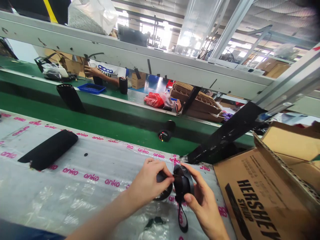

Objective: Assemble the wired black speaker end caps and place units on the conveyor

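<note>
**A:** What is your grip doing?

**B:** Both hands are pressed shut on one thing. Your left hand [147,181] pinches a black round thing [183,183] from the 9 o'clock side. Your right hand [203,203] curls around it from the 3 o'clock side, with the thumb low.

**A:** What else is by my hands?

**B:** A thin black loop [182,221] hangs down at 6 o'clock. A dark round piece [163,192] sits under your left hand. I cannot tell if it is joined to the black round thing.

**A:** What is under them?

**B:** The table [62,196] has clear plastic on it with pink "anko" words. A long black pad [48,150] lies on it at 9 o'clock, well apart from you. A brown cardboard box [252,193] with "HERSHEY" on it sits just beside your right hand at 3 o'clock.

**A:** And farther out?

**B:** A green belt [100,130] runs past at 12 o'clock. A black tube with red wires [166,131] lies on it. Past that, at 11 o'clock, are a blue tray [91,88] and another person's hand [90,70]. A red plastic bag [153,100] lies at 12 o'clock.
</note>
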A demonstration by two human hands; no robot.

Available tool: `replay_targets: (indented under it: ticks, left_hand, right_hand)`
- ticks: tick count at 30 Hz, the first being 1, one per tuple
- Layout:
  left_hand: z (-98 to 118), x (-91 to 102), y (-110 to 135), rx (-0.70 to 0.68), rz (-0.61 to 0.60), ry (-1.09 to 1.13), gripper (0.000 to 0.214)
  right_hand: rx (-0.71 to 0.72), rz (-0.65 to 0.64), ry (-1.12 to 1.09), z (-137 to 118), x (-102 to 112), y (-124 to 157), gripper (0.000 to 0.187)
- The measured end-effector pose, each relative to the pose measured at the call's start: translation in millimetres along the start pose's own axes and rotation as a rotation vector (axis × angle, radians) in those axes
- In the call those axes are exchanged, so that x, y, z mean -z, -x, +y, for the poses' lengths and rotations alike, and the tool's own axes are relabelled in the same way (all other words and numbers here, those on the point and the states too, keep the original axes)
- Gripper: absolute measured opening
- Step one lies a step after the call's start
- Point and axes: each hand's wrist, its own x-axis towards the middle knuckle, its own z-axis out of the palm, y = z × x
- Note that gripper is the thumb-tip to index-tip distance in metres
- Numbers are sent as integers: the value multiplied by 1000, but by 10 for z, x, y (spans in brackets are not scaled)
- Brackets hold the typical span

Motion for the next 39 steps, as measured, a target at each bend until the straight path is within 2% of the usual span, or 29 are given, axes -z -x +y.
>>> replay_targets:
  ticks: [4,6,8,10,13,15,20,25,27,31,33,35,37,39]
  left_hand:
    - [-54,84,40,-169,-78,20,14]
    - [-101,101,73,-215,-66,20,17]
    - [-150,79,105,-139,-4,59,17]
    - [-186,30,133,-3,43,157,15]
    - [-195,-38,158,127,42,308,13]
    - [-181,-51,165,138,19,368,11]
    - [-179,-17,164,112,-25,440,20]
    - [-252,-37,198,129,-23,470,26]
    - [-299,-56,229,182,11,569,23]
    - [-409,-68,286,184,56,821,41]
    - [-454,-59,312,154,-1,760,43]
    - [-487,-57,339,130,-54,604,43]
    - [-509,-81,368,108,-40,524,46]
    - [-519,-138,396,105,16,534,51]
  right_hand:
    - [-23,39,-40,-6,10,-40,71]
    - [-54,45,-67,-21,-18,-45,73]
    - [-89,10,-106,-41,-63,-37,79]
    - [-125,-41,-108,-65,-106,-22,84]
    - [-150,-77,-23,-105,-138,-15,81]
    - [-122,-89,70,-132,-138,-26,77]
    - [30,-90,377,-176,-141,-82,85]
    - [57,-158,441,-244,-132,-120,84]
    - [49,-190,474,-273,-139,-130,82]
    - [30,-177,501,-257,-244,-155,76]
    - [13,-149,487,-217,-298,-160,77]
    - [-10,-143,439,-164,-314,-144,84]
    - [-33,-149,326,-82,-308,-100,90]
    - [-68,-81,161,47,-329,-36,81]
